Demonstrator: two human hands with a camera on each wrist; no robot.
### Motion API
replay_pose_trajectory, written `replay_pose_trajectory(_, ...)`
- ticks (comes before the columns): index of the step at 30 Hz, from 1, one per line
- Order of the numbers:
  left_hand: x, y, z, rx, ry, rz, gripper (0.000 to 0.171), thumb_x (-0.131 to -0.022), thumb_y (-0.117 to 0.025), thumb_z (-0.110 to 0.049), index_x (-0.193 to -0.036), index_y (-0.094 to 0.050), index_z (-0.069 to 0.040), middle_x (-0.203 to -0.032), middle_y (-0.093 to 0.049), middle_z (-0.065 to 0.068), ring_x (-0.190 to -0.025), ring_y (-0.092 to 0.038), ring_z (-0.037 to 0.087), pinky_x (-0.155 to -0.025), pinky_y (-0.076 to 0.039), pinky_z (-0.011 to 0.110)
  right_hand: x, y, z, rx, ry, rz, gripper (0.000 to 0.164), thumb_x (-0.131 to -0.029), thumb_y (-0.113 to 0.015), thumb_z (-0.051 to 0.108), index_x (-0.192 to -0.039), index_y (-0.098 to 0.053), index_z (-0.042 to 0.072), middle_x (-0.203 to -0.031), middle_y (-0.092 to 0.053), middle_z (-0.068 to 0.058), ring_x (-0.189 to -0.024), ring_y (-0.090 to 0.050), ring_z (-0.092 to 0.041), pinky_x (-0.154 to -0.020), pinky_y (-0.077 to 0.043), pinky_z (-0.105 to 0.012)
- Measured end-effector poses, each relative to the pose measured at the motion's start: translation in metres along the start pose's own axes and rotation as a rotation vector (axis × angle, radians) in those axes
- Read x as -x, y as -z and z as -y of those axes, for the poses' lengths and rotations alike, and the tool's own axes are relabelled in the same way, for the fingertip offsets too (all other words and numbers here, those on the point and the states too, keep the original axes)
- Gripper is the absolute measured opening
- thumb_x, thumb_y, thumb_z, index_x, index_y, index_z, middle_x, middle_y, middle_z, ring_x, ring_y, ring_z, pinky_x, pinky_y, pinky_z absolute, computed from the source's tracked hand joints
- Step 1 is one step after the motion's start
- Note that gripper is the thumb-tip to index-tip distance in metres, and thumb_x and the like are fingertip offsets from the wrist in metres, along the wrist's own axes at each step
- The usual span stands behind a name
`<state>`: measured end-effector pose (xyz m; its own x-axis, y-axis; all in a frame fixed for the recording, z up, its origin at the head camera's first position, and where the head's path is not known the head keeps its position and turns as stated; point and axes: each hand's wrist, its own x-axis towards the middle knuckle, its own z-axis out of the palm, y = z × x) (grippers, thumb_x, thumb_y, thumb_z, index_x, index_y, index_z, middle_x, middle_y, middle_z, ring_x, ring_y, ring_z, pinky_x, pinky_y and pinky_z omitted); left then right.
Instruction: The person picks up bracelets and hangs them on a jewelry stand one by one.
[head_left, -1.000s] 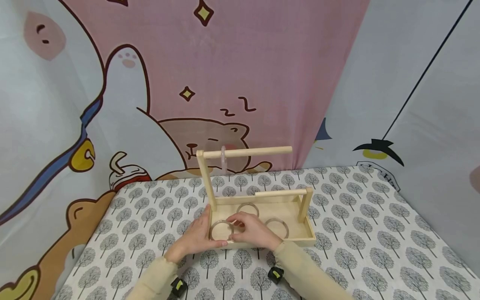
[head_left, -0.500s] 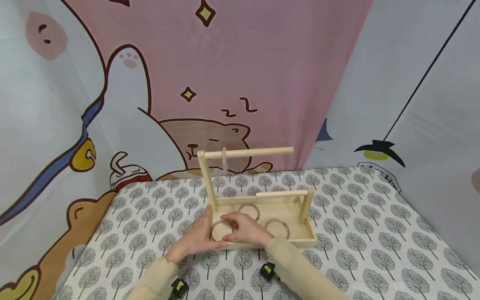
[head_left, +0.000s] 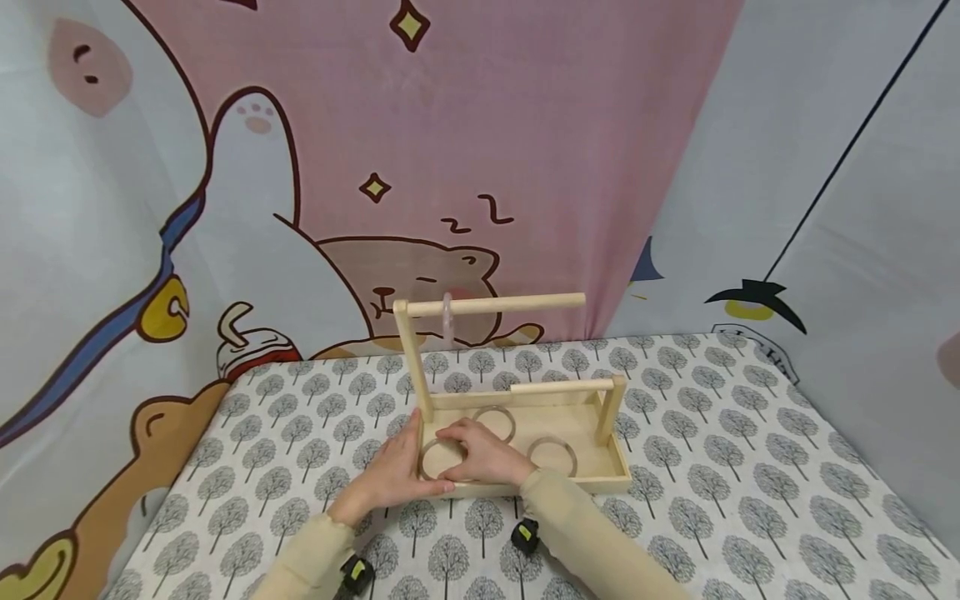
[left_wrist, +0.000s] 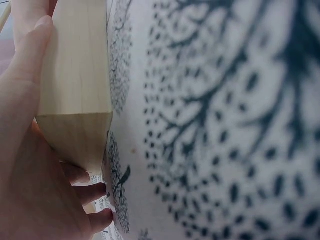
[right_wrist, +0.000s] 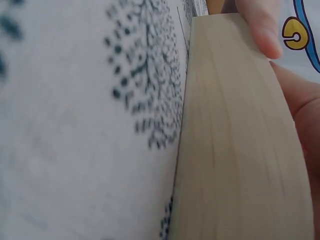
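A pale wooden rack (head_left: 592, 425) with a low tray base and two horizontal rods stands on the table. Inside its tray, three translucent bangles lie flat: a front-left bangle (head_left: 423, 459), a back bangle (head_left: 513, 426) and a right bangle (head_left: 574, 457). Another bangle (head_left: 447, 323) hangs on the upper rod. My left hand (head_left: 393, 471) grips the tray's left front corner, thumb along the front wall. With curved fingers at the far side and thumb at the near side, my right hand (head_left: 483, 454) holds the front-left bangle. The wrist views show mostly the tray wall (left_wrist: 75, 65) and cloth.
Under the rack lies a white tablecloth (head_left: 720, 492) printed with grey trees. The upper rod (head_left: 525, 302) ends free at the right, above the shorter lower rod (head_left: 558, 386). A cartoon-printed curtain (head_left: 570, 150) hangs behind the table and at both sides.
My right hand has moved left across the front-left bangle, its fingers and thumb now at that bangle's far and near sides. The left hand and rack have stayed in place.
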<state>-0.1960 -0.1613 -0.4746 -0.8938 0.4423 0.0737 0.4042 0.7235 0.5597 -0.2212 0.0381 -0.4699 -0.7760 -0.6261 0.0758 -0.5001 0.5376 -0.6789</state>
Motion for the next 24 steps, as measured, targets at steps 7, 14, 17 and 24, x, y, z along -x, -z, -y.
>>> replay_pose_trajectory(7, 0.002, 0.002, 0.001, 0.003, 0.010, 0.010, 0.127, -0.074, -0.073, -0.061, -0.148, -0.002, 0.014, -0.152, -0.015, 0.032, -0.137, -0.024, 0.046, -0.107, -0.021, 0.065, -0.004, -0.004, 0.004, 0.039, -0.012, 0.002, 0.065, -0.072, -0.082, 0.023, -0.128, -0.059, -0.002, -0.116, -0.053, -0.012, -0.106, -0.049, -0.022, -0.094, -0.045, -0.035)
replay_pose_trajectory(14, 0.000, 0.000, -0.001, 0.015, 0.000, 0.023, 0.127, -0.074, -0.073, -0.060, -0.147, 0.000, 0.014, -0.153, -0.014, 0.029, -0.138, -0.022, 0.044, -0.110, -0.018, 0.061, -0.010, -0.010, 0.011, 0.147, -0.080, 0.021, 0.066, -0.069, -0.086, 0.024, -0.127, -0.063, 0.007, -0.117, -0.052, -0.008, -0.108, -0.047, -0.020, -0.096, -0.043, -0.033)
replay_pose_trajectory(17, 0.000, 0.001, -0.001, 0.016, -0.004, 0.021, 0.126, -0.074, -0.073, -0.059, -0.147, 0.000, 0.014, -0.153, -0.014, 0.029, -0.138, -0.022, 0.044, -0.110, -0.018, 0.061, -0.012, -0.010, 0.013, 0.171, -0.097, 0.026, 0.066, -0.068, -0.087, 0.025, -0.127, -0.063, 0.009, -0.116, -0.052, -0.006, -0.107, -0.047, -0.019, -0.095, -0.042, -0.032)
replay_pose_trajectory(24, 0.001, 0.001, 0.000, 0.019, -0.010, 0.017, 0.126, -0.075, -0.073, -0.060, -0.147, -0.001, 0.015, -0.153, -0.013, 0.029, -0.139, -0.019, 0.044, -0.109, -0.018, 0.062, -0.014, -0.011, 0.015, 0.205, -0.115, 0.023, 0.067, -0.063, -0.089, 0.026, -0.124, -0.065, 0.012, -0.113, -0.053, -0.004, -0.104, -0.047, -0.018, -0.092, -0.043, -0.032)
